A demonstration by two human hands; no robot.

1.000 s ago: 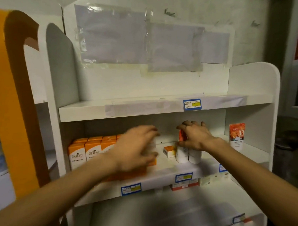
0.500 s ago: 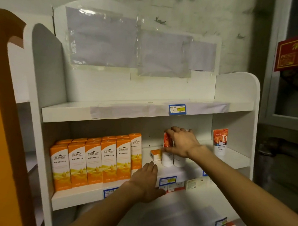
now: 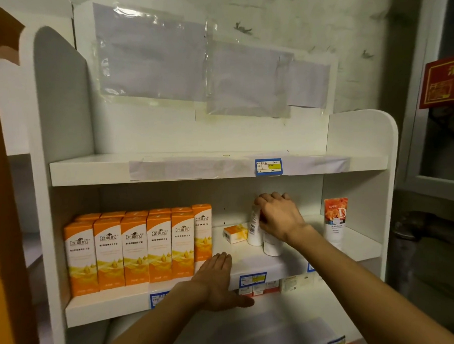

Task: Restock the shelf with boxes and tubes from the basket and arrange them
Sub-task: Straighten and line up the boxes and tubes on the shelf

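The white shelf unit [image 3: 360,145] carries its stock on the middle shelf [image 3: 264,266]. At its left stands a tight block of tall orange-and-white boxes [image 3: 135,251], upright in two rows, fronts facing out with a dark logo. Right of them, the right hand [image 3: 277,216] has its grip curled round the tops of two white tubes [image 3: 255,227] standing cap-down, one just in front of the other. A small orange-and-white box [image 3: 235,233] lies flat beside them. The left hand [image 3: 216,281] rests open, fingers straight, on the shelf's front edge. A lone orange-topped tube [image 3: 336,220] stands far right.
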